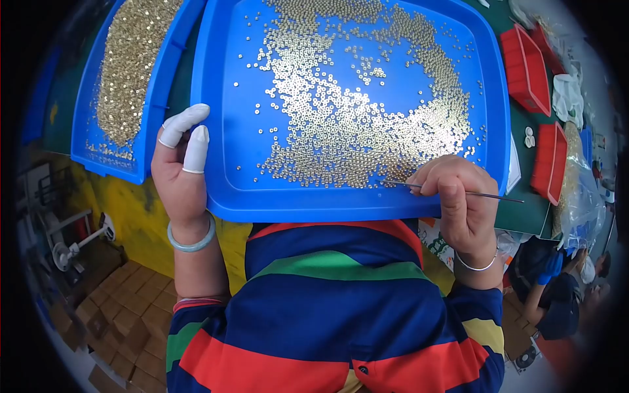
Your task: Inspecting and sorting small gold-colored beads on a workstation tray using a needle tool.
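A large blue tray (219,131) lies in front of me, strewn with many small gold-coloured metal rings (314,98). They form a thick band curving along the near side and up the right. My left hand (181,167) is at the tray's left wall, its thumb and index finger apart in white finger cots and holding nothing; its other fingers are mostly hidden. My right hand (462,200) pinches a thin metal pick (495,196) over the near right part of the tray. The pick's tip reaches left among the rings near the front wall.
A second blue tray (85,131) at the left holds a heap of similar gold pieces. Red bins (550,160), small white round pieces (529,137) and a clear plastic bag (583,203) are on the right. Another person with a blue glove (552,267) works at the lower right.
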A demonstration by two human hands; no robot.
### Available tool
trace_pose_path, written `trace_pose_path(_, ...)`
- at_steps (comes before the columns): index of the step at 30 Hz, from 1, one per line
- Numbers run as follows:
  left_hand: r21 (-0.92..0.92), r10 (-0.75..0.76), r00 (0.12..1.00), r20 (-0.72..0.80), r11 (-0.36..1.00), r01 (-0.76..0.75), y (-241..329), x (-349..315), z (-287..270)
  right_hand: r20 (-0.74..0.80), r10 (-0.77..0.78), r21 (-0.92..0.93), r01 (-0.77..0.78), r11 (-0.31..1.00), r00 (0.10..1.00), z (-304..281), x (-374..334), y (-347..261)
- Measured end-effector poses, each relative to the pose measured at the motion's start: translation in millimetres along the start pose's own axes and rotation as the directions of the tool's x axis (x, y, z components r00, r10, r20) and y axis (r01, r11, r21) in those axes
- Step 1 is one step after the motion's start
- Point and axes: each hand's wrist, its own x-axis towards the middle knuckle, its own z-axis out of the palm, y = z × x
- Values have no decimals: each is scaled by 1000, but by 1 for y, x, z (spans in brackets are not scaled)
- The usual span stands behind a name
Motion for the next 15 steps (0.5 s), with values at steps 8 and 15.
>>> trace_pose_path(8, 14, -1, 1000, 6, 1000, 1, 3, -6, -5, 30, -201, -235, 202, 951, 979, -25, 17, -26)
trace_pose_path(15, 15, 8, 1000, -4, 1000, -8, 3, -9, -11, 376, 172, -409, -3, 912, 911, 3, 21, -33)
